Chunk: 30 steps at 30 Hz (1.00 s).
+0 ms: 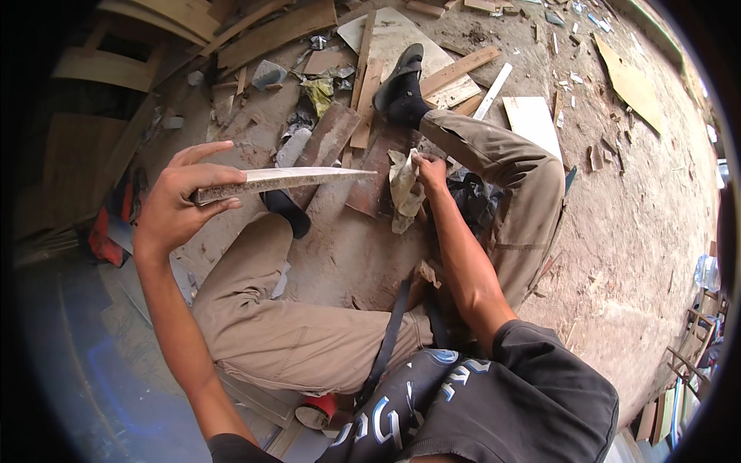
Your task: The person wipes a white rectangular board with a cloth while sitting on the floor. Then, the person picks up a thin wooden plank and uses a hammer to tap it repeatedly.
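Note:
My left hand (171, 199) grips one end of a thin flat board (293, 178), seen nearly edge-on. Its upper face is pale and its rough edge is greyish brown. The thumb lies below the board and the fingers above, one of them lifted off. The board's far end points to the right, above the ground between my legs. My right hand (431, 170) is closed on a crumpled beige sheet (405, 193), cloth or worn sandpaper, that hangs down from the fingers. A gap separates the sheet from the board's tip. Just right of it, dark crumpled plastic (469, 202) lies by my right leg.
Wood planks (276, 35) and offcuts litter the dirt floor ahead. A brown board (330, 143) lies between my feet. White panels (532, 123) and a plywood piece (629, 81) are to the right. A red roll-shaped object (316, 410) sits near my left thigh.

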### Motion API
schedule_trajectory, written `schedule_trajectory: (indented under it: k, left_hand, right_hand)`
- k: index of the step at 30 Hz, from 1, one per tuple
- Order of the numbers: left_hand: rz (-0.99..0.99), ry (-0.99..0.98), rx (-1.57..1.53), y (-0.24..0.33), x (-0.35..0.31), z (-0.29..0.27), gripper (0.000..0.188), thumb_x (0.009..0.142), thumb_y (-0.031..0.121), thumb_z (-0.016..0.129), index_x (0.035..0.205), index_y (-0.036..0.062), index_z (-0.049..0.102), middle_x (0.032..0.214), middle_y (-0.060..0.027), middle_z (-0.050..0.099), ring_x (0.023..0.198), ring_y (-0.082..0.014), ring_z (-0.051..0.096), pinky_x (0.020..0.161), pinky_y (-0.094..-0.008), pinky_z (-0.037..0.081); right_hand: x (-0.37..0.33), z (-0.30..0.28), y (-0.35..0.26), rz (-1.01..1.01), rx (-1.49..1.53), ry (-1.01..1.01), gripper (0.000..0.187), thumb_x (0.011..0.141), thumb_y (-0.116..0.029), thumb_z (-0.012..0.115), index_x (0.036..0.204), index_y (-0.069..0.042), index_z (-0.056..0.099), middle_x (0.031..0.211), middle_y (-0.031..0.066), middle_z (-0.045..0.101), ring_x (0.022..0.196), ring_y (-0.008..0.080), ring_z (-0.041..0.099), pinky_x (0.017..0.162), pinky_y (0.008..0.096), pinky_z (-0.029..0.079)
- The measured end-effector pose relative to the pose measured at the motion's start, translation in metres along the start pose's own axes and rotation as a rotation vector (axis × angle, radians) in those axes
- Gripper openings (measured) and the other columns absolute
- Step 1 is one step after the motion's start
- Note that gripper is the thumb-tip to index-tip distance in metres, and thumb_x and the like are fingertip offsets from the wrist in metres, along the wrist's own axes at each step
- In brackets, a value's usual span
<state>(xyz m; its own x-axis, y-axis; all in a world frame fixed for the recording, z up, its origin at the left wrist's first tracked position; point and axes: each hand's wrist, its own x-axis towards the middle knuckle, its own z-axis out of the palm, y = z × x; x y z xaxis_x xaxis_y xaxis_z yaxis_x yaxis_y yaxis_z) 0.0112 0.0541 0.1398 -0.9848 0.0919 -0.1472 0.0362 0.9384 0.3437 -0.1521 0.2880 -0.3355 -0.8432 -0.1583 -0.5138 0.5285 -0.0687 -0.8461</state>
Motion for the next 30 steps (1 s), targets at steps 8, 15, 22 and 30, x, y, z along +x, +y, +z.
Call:
schedule_trajectory:
  k: [8, 15, 22, 30]
  left_hand:
    - [0.122, -0.038, 0.162, -0.017, -0.014, 0.064, 0.039, 0.071, 0.043, 0.079, 0.093, 0.0121, 0.072, 0.139, -0.0031, 0.053, 0.142, -0.0272, 0.028, 0.118, -0.0507, 0.014]
    - [-0.343, 0.793, -0.342, -0.061, -0.040, 0.107, 0.061, 0.094, 0.037, 0.057, 0.139, -0.0009, 0.040, 0.154, -0.0204, 0.025, 0.147, -0.0315, 0.011, 0.116, -0.0416, 0.012]
    - [-0.722, 0.862, -1.022, -0.143, -0.092, 0.102, 0.083, 0.068, -0.009, 0.042, 0.149, 0.0070, 0.028, 0.158, -0.0262, 0.007, 0.148, -0.0324, 0.007, 0.106, -0.0269, 0.029]
    - [-0.672, 0.638, -1.322, -0.111, -0.072, 0.110, 0.061, 0.097, 0.047, 0.049, 0.135, -0.0019, 0.044, 0.129, -0.0169, 0.056, 0.115, -0.0227, 0.058, 0.096, -0.0319, 0.047]
  right_hand:
    - [-0.009, 0.015, 0.000, -0.066, -0.011, -0.029, 0.021, 0.082, -0.017, 0.073, 0.091, 0.001, 0.070, 0.079, 0.0033, 0.066, 0.068, 0.0102, 0.057, 0.060, 0.0246, 0.043]
    - [-0.031, 0.053, 0.011, -0.049, -0.118, -0.135, 0.024, 0.085, -0.021, 0.069, 0.093, 0.002, 0.069, 0.081, 0.0031, 0.066, 0.072, 0.0100, 0.057, 0.061, 0.0253, 0.045]
    - [-0.096, 0.116, 0.014, 0.027, -0.062, -0.409, 0.029, 0.090, -0.023, 0.066, 0.094, 0.005, 0.069, 0.075, 0.0037, 0.064, 0.064, 0.0111, 0.056, 0.060, 0.0273, 0.046]
    - [-0.118, 0.125, 0.035, 0.037, -0.252, -0.294, 0.030, 0.087, -0.025, 0.067, 0.093, 0.005, 0.070, 0.081, 0.0116, 0.070, 0.073, 0.0174, 0.065, 0.069, 0.0314, 0.050]
